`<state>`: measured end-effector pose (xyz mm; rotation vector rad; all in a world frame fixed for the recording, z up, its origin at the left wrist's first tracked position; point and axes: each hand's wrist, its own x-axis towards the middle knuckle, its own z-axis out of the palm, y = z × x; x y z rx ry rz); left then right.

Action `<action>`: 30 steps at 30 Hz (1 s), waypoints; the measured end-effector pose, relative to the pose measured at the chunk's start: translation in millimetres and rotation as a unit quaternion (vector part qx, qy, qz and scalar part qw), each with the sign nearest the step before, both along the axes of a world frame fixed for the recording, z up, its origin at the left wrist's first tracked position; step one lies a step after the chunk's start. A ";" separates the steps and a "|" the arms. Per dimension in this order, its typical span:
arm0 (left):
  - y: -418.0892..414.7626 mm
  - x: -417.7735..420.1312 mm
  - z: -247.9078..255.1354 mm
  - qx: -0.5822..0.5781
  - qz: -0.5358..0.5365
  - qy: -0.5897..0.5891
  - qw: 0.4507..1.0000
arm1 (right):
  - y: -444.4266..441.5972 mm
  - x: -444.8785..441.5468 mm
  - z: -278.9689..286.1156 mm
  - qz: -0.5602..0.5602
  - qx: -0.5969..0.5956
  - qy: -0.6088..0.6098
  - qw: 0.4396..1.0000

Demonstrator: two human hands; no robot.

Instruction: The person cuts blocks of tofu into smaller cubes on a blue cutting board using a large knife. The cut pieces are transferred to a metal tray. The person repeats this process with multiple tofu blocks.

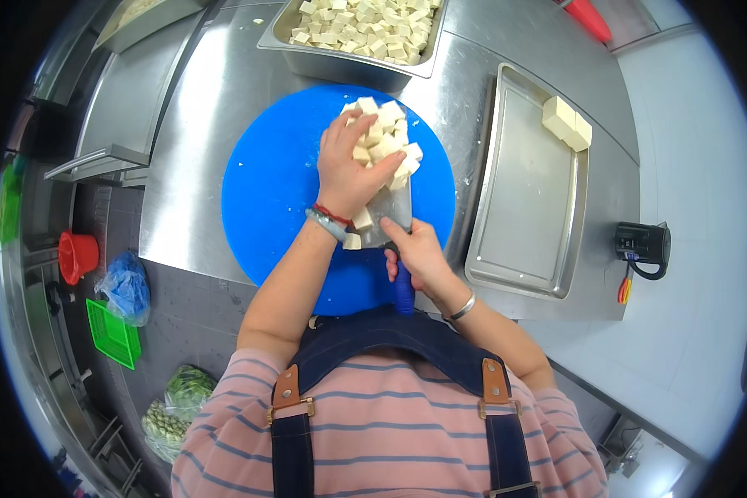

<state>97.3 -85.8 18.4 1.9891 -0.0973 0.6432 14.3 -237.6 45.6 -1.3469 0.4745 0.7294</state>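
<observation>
My right hand (422, 256) grips the blue-wrapped handle (404, 289) of a cleaver, its thumb lying on the broad metal blade (391, 208). White tofu cubes (383, 146) are heaped on the blade, which is held flat over a round blue cutting board (274, 187). My left hand (347, 171) cups the heap from the left, thumb and fingers spread around the cubes. A few cubes sit by my left wrist, near the blade's lower edge. The far end of the blade is hidden under the tofu.
Beyond the board stands a deep steel pan (348, 67) full of tofu cubes. A shallow steel tray (523, 205) at the right holds tofu blocks (566, 123) in its far corner. Farther right are a black pitcher (642, 243) and scissors (625, 289). Crumbs dot the steel table (187, 205).
</observation>
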 end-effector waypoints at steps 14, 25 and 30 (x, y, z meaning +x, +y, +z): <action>121.7 224.9 102.1 -0.012 0.088 0.060 0.994 | -3.3 300.7 96.1 0.027 -0.157 -0.180 0.971; 40.2 127.4 -31.8 0.133 -0.128 0.111 0.977 | -152.7 71.9 63.2 -0.077 0.094 -0.077 0.990; 49.5 205.2 68.6 0.350 0.088 -0.106 0.927 | -235.3 21.1 33.4 -0.159 0.141 -0.034 0.977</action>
